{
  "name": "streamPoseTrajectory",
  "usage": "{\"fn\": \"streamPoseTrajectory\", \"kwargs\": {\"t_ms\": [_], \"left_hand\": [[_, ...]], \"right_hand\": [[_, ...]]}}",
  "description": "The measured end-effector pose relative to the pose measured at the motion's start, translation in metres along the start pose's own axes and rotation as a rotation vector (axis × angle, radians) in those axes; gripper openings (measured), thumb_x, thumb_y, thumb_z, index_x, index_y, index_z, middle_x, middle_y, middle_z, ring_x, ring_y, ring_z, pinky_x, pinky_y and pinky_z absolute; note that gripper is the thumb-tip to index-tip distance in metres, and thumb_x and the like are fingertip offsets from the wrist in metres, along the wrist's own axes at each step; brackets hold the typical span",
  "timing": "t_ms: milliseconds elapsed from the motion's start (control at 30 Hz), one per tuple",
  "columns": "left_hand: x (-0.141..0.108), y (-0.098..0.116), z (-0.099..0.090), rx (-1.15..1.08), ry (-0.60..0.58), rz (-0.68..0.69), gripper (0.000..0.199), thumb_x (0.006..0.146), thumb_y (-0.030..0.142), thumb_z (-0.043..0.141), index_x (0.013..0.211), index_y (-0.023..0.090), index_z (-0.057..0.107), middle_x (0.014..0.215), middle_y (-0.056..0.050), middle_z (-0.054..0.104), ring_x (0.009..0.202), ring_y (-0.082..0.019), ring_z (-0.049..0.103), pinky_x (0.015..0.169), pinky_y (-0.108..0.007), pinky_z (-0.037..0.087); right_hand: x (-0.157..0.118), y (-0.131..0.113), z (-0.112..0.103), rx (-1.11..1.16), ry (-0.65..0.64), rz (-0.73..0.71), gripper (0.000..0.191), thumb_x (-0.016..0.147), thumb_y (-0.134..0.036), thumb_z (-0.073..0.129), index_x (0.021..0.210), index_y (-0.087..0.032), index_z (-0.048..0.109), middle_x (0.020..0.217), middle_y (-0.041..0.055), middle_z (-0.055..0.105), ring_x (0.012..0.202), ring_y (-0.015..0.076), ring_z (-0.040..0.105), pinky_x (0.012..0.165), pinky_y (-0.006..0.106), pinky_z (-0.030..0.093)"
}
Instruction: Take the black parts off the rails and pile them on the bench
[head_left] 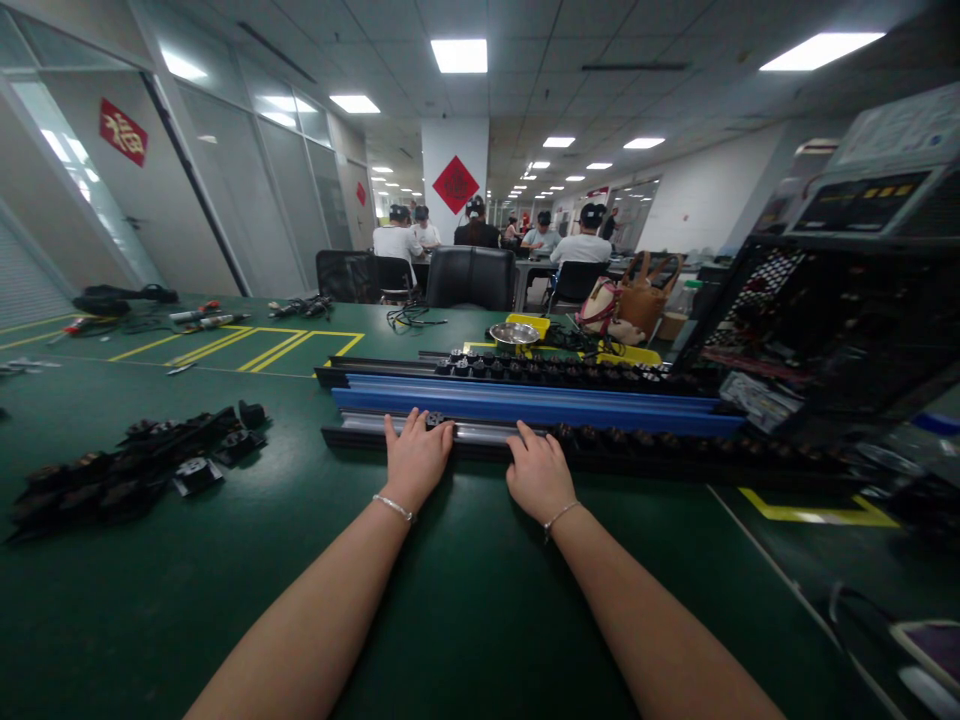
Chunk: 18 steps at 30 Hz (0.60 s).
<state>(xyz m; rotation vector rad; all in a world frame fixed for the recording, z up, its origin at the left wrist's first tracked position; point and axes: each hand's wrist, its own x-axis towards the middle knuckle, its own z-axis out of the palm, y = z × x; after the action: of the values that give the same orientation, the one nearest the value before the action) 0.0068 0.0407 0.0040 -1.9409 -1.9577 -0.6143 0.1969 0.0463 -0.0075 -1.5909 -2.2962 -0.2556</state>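
Observation:
A long black rail with a silvery inner channel lies crosswise before me. My left hand is over its left part. A small black block, which looks like a socket module, sits in the channel between my left thumb and fingers. My right hand rests its fingers, spread apart, on the rail's near edge. Just right of it, a row of black modules fills the channel. Behind lie a blue rail and another black rail carrying modules. Both hands' undersides are hidden.
Loose black modules lie heaped at left on the green table. Beyond the rails are a metal bowl, yellow trays and cables. An open computer case stands at right. Several people sit farther back.

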Motion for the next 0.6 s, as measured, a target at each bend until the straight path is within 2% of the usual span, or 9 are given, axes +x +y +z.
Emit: {"fn": "streamPoseTrajectory", "kwargs": {"t_ms": [600], "left_hand": [[0.0007, -0.0026, 0.0004, -0.003, -0.016, -0.013, 0.040, 0.093, 0.040, 0.031, 0.108, 0.032, 0.067, 0.123, -0.010, 0.061, 0.127, -0.028, 0.043, 0.107, -0.062, 0.014]], "right_hand": [[0.0002, 0.0008, 0.0017, 0.004, 0.004, -0.001, 0.037, 0.079, -0.018, 0.043, 0.114, -0.017, 0.058, 0.140, 0.0129, 0.044, 0.115, 0.0243, 0.050, 0.105, 0.042, 0.023]]}}
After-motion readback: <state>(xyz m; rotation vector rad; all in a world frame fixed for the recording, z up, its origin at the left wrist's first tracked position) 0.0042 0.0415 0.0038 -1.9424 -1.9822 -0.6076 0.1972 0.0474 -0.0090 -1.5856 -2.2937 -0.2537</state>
